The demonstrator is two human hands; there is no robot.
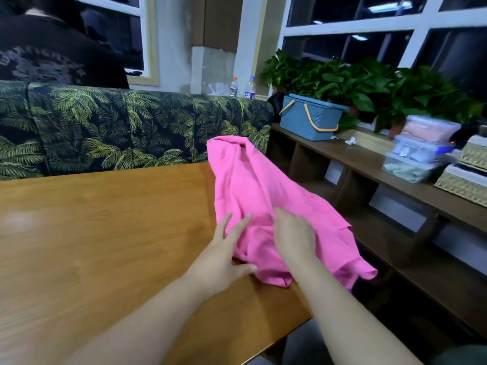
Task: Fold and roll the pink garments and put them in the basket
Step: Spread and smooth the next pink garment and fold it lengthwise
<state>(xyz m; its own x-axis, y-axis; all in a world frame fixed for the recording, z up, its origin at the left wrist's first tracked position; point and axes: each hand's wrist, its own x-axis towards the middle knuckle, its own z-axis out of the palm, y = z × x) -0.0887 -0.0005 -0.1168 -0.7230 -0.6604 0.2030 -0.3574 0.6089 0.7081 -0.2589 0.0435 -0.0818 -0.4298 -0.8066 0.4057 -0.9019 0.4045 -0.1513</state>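
Note:
A pink garment [253, 185] lies crumpled along the right edge of the wooden table [105, 233], with part of it hanging over the edge. My left hand [224, 254] rests flat on the garment's near left side, fingers straight, thumb by the hem. My right hand [292, 235] lies on the cloth just beside it, fingers reaching forward and holding nothing. A blue basket [308, 118] with yellow handles and a closed lid stands on the wooden shelf [369, 159] to the far right, well apart from both hands.
A palm-print sofa [118, 130] backs the table, and a person in a dark top sits behind it at the upper left. Stacked clear plastic boxes [419, 151] and woven baskets [466, 180] sit on the shelf. Potted plants [369, 85] line the window.

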